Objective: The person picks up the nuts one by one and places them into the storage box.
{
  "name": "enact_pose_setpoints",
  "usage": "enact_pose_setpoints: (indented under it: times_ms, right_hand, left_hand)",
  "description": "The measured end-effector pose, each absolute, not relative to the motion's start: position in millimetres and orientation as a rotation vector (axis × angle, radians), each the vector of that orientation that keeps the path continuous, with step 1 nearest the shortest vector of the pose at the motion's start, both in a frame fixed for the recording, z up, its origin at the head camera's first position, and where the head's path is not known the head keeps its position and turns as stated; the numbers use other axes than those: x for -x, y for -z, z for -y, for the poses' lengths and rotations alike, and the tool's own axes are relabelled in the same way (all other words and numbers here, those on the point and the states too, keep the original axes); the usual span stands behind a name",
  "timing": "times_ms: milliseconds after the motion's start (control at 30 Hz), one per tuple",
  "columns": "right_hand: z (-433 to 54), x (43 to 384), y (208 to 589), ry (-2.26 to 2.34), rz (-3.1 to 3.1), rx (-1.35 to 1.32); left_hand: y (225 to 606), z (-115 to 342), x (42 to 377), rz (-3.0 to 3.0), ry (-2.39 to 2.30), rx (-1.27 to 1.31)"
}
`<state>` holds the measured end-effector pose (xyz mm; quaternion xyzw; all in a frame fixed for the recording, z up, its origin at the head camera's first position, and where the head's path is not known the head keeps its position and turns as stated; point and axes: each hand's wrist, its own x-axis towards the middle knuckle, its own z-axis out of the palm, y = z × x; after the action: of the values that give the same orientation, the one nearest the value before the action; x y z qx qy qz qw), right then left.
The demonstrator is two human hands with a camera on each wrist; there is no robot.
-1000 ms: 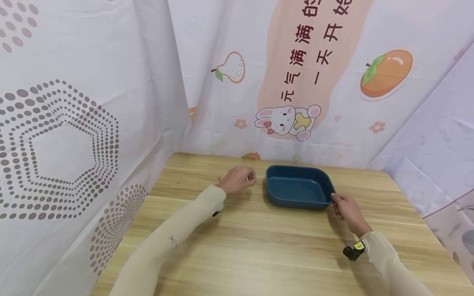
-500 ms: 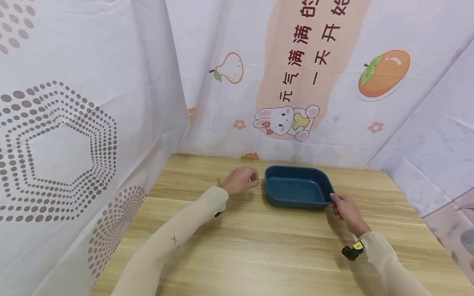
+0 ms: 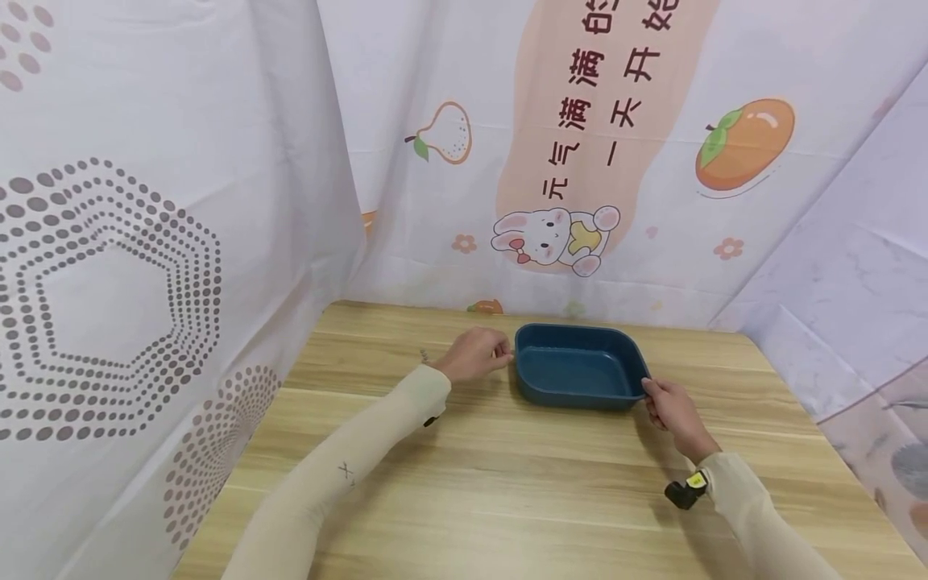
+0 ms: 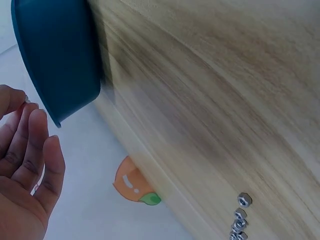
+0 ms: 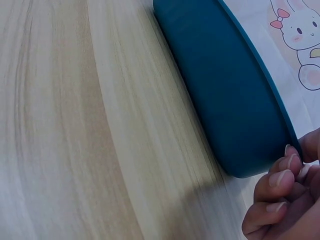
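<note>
A dark blue rectangular container (image 3: 580,374), open at the top, sits on the wooden table. My right hand (image 3: 673,409) pinches its near right corner; in the right wrist view the fingers (image 5: 280,182) curl at the rim, thumb partly hidden. At the opposite end, my left hand (image 3: 474,354) has its fingertips right beside the container's left rim. Between thumb and finger it pinches a small silvery nut (image 4: 28,100), mostly covered by the fingertips. Several metal hex nuts (image 4: 244,200) lie in a row on the table behind the left hand.
The wooden table (image 3: 493,483) reaches back to a white printed curtain (image 3: 406,266) with fruit and a rabbit on it. Another curtain (image 3: 290,201) hangs along the left side. A small black camera (image 3: 685,490) is strapped to the right wrist.
My left hand has moved slightly right, closing the gap to the container's left rim. The right hand keeps its hold on the corner. The head view has shifted a little.
</note>
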<state>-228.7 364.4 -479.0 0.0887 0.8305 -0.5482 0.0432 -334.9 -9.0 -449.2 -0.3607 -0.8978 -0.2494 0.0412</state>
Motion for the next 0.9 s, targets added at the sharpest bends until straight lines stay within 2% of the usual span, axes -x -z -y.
enact_pose_setpoints:
  times_ms: [900]
  right_hand:
    - [-365.0,229.0,481.3,1.663,-2.561,-0.283]
  left_hand:
    - [452.2,-13.6,328.5,2.748,0.765,1.183]
